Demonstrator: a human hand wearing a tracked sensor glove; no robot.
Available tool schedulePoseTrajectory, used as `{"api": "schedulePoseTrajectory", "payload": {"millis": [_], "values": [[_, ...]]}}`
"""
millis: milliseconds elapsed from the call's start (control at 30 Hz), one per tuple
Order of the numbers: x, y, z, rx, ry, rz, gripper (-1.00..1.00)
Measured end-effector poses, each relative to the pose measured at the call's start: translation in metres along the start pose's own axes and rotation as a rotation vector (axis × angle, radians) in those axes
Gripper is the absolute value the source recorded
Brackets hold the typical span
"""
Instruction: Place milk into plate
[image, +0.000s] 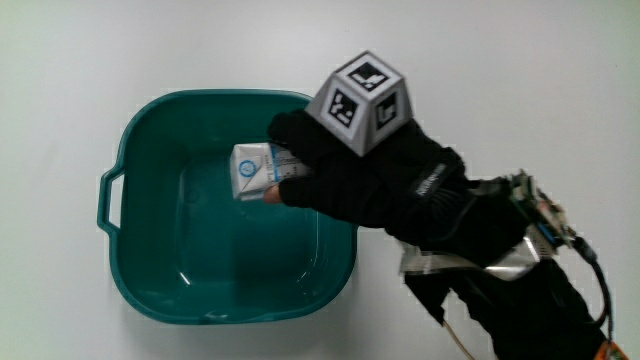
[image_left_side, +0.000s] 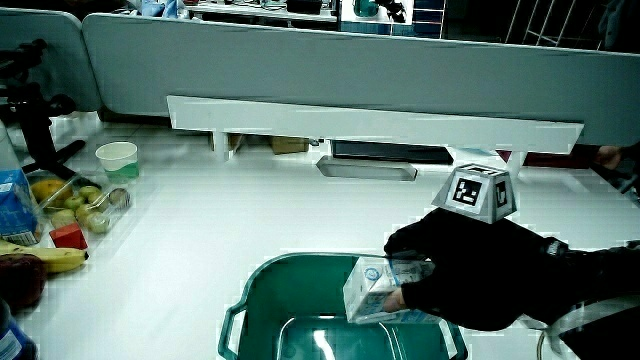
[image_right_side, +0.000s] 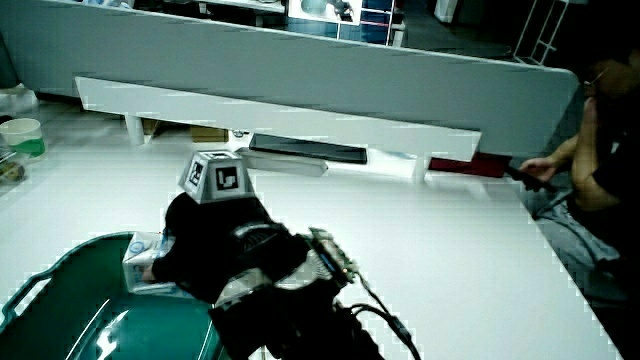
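One hand (image: 345, 170), one milk carton (image: 252, 170), one green tub (image: 150, 270).

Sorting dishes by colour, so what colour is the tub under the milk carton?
Teal green, clearest in the main view: the tub under the milk carton.

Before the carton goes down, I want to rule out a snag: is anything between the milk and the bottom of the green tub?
Nothing visible. The hand holds the milk carton over the teal tub, whose inside shows nothing else.
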Motion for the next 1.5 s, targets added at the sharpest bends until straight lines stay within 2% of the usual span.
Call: {"api": "schedulePoseTrajectory", "payload": {"millis": [33, 100, 133, 167, 200, 267, 300, 533, 700, 833, 933, 1033, 1267, 1300, 1400, 1467, 1500], "values": [[0.000, 0.004, -0.005, -0.033, 0.042, 0.031, 0.00], [0.001, 0.011, -0.015, -0.048, 0.006, 0.004, 0.00], [-0.002, 0.013, -0.015, -0.063, 0.011, 0.026, 0.00], [-0.004, 0.014, -0.016, -0.051, 0.001, 0.018, 0.00], [-0.004, 0.017, -0.020, -0.066, -0.006, 0.014, 0.00], [-0.006, 0.020, -0.024, -0.065, -0.003, 0.014, 0.00], [-0.004, 0.024, -0.030, -0.086, 0.006, 0.014, 0.00], [-0.007, 0.038, -0.052, -0.113, -0.025, -0.002, 0.00], [-0.008, 0.045, -0.064, -0.151, -0.023, -0.002, 0.00], [-0.009, 0.048, -0.070, -0.158, -0.039, -0.010, 0.00], [-0.006, 0.053, -0.078, -0.194, -0.033, -0.019, 0.00], [-0.004, 0.053, -0.079, -0.198, -0.015, -0.024, 0.00], [-0.006, 0.055, -0.081, -0.215, -0.041, -0.037, 0.00], [-0.005, 0.056, -0.082, -0.223, -0.024, -0.041, 0.00], [-0.004, 0.056, -0.084, -0.226, -0.020, -0.048, 0.00], [-0.004, 0.054, -0.084, -0.210, -0.017, -0.048, 0.00], [-0.003, 0.054, -0.084, -0.213, -0.008, -0.043, -0.06]]}}
